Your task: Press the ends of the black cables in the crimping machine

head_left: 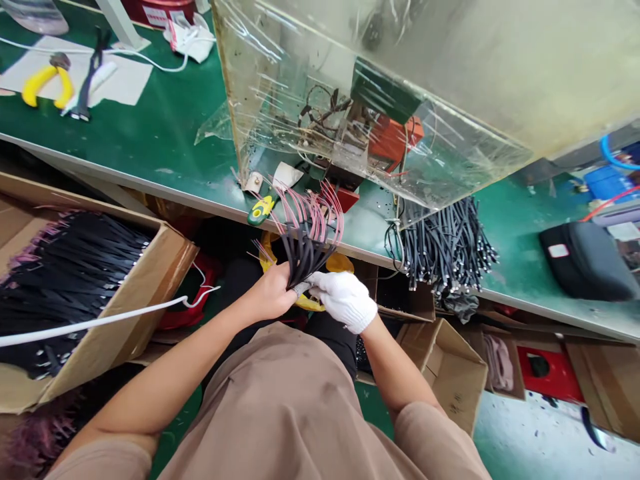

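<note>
My left hand, bare, is closed round a bundle of black cables in front of the bench edge. Thin pink and red wire ends fan out from the top of this bundle toward the bench. My right hand wears a white knitted glove. Its fingers are pinched together at the bundle's lower end, close to the left fingers. Which cables the gloved fingertips grip is partly hidden. Just beyond the wires, a green and yellow handled tool lies at the bench edge.
A clear plastic guard covers an orange-red machine ahead. Many black cables hang over the bench edge at right, near a black case. A cardboard box of cables stands left. Yellow-handled pliers lie at the back left.
</note>
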A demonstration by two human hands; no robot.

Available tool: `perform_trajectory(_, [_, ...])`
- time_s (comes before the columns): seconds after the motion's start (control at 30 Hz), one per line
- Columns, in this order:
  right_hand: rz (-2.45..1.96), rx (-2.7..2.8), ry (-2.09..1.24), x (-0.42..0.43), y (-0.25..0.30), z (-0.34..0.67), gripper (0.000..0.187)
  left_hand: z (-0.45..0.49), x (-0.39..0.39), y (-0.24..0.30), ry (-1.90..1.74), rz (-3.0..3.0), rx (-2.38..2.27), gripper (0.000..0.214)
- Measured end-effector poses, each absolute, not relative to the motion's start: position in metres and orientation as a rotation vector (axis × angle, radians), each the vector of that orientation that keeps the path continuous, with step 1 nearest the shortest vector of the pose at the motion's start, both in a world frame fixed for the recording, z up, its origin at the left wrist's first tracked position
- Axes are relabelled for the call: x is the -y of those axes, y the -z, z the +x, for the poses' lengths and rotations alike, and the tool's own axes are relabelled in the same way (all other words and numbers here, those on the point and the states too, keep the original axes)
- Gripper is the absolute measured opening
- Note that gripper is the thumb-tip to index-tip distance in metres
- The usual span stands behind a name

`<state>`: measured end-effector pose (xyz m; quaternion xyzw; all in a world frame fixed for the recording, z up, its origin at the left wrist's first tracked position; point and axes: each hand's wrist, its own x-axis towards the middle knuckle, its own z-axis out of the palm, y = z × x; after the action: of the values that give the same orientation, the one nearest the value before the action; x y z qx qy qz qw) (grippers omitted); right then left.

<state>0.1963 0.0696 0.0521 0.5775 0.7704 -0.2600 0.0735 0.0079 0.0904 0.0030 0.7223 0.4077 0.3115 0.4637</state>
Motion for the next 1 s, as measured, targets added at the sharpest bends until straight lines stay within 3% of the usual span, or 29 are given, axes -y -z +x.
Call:
perform_trajectory(0.1, [1.922, -2.292, 1.130, -0.072, -0.042, 0.208, 0.033, 0.005, -0.090, -0.006, -0.848, 1.359, -0.942, 0.013])
perform_trajectory(0.2, [2.127, -2.061, 1.844, -0.071, -0.031, 0.217, 0.031, -0.003, -0.089, -0.014, -0.928, 1.087, -0.940, 0.028])
perform_trajectory(0.3, [2.150, -1.657, 2.562, -0.068, -0.025, 0.217, 0.047, -0.006, -0.084, -0.027, -0.998, 1.041, -1.024, 0.037])
perform_trajectory(0.43, [2.096, -1.477, 2.963, -0.071, -0.026, 0.201, 0.056, 0.005, -0.072, -0.034, -0.987, 0.989, -1.206, 0.051])
perform_trajectory(0.6, [2.122, -1.857, 2.880, -0.088, -0.049, 0.173, 0.048, 0.024, -0.059, -0.016, -0.845, 1.060, -1.107, 0.055])
perform_trajectory(0.77, [2.391, -2.211, 2.624, -0.099, -0.080, 0.186, 0.056, 0.012, -0.066, -0.014, -1.048, 0.857, -1.048, 0.038])
perform_trajectory(1.0, [2.637, -2.215, 2.438, -0.114, -0.047, 0.221, 0.064, 0.031, -0.136, -0.047, -1.318, 0.959, -1.292, 0.027])
